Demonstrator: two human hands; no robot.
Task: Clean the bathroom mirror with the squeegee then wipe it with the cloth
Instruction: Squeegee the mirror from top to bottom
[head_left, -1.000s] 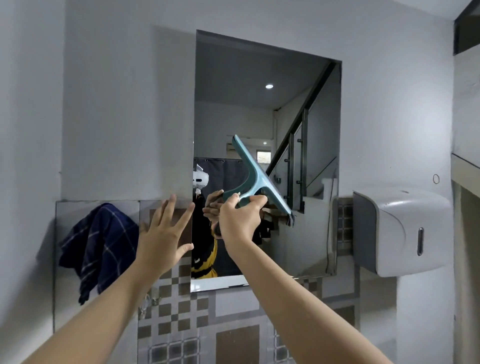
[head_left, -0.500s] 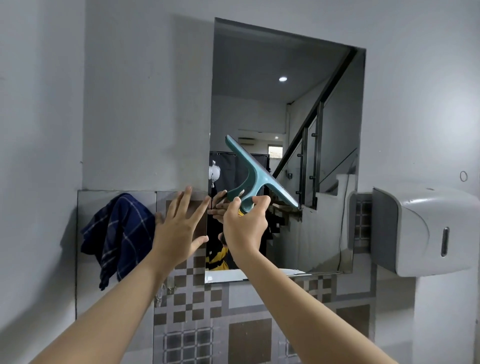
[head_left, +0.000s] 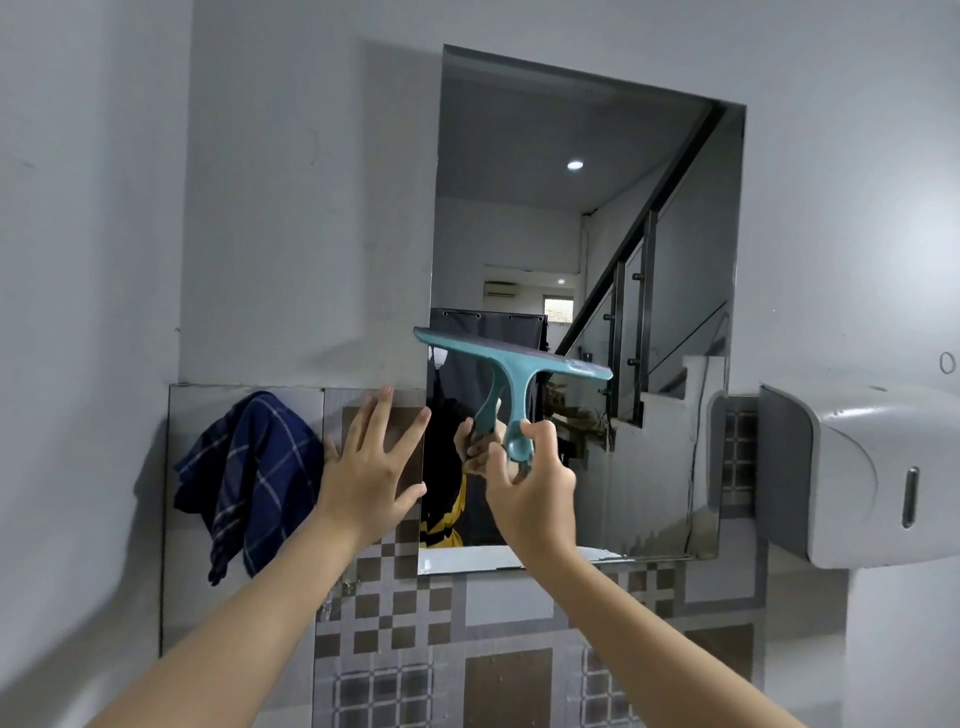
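Up close, the right hand (head_left: 530, 480) pinches the handle of a teal plastic squeegee (head_left: 511, 371), its blade lying nearly level across the rectangular wall mirror (head_left: 649, 467) above the grip. Left of it, the left hand (head_left: 371, 465) spreads open-fingered beside a hanging navy checked cloth (head_left: 249, 478).

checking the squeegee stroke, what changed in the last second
The squeegee swung from steeply tilted to nearly level, blade across the mirror. The right hand kept gripping its handle; the left hand stayed flat on the wall, and the cloth still hangs there.
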